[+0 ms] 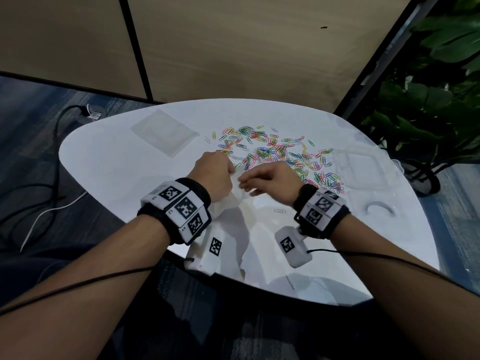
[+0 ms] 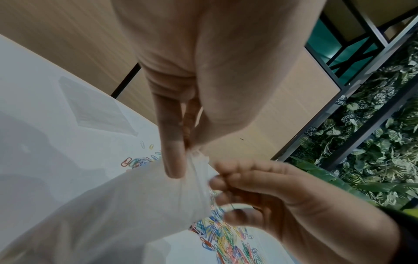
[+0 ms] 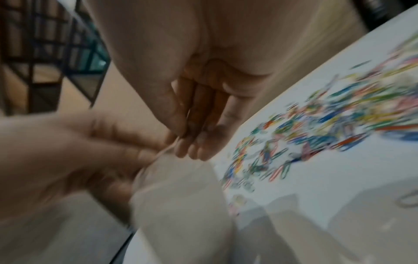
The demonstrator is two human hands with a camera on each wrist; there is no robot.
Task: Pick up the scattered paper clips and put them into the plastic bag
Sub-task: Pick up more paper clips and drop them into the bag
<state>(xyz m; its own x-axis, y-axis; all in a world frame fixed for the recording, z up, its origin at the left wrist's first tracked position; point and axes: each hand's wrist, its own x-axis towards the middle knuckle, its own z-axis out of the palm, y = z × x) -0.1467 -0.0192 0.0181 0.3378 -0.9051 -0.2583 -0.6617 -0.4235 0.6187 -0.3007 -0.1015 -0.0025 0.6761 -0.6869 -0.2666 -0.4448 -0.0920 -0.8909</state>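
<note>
While the paper clips (image 1: 280, 154) lie spread in a multicoloured scatter across the far half of the white table (image 1: 109, 167), both hands work above the near side of that scatter. The left hand (image 1: 217, 175) has its thumb and fingers closed in a pinch on the upper edge of the plastic bag (image 1: 233, 201); the left wrist view shows one finger (image 2: 173, 151) laid straight down the bag's gathered top. The right hand (image 1: 270, 179) meets the same edge from the opposite side, fingers bent, with the fingertips (image 3: 190, 150) bunched at the bag's rim; whether they grip the film or a clip cannot be determined, as this view is blurred. The bag hangs from the hands toward the table's near edge, translucent and crumpled.

A single pale clip (image 1: 279, 211) lies apart from the scatter, on the near side, below the right hand. A stack of flat clear bags (image 1: 163, 132) rests to the left of the scatter. A clear plastic box (image 1: 363, 167) sits to its right. Potted foliage (image 1: 441, 87) stands beyond the table's right edge.
</note>
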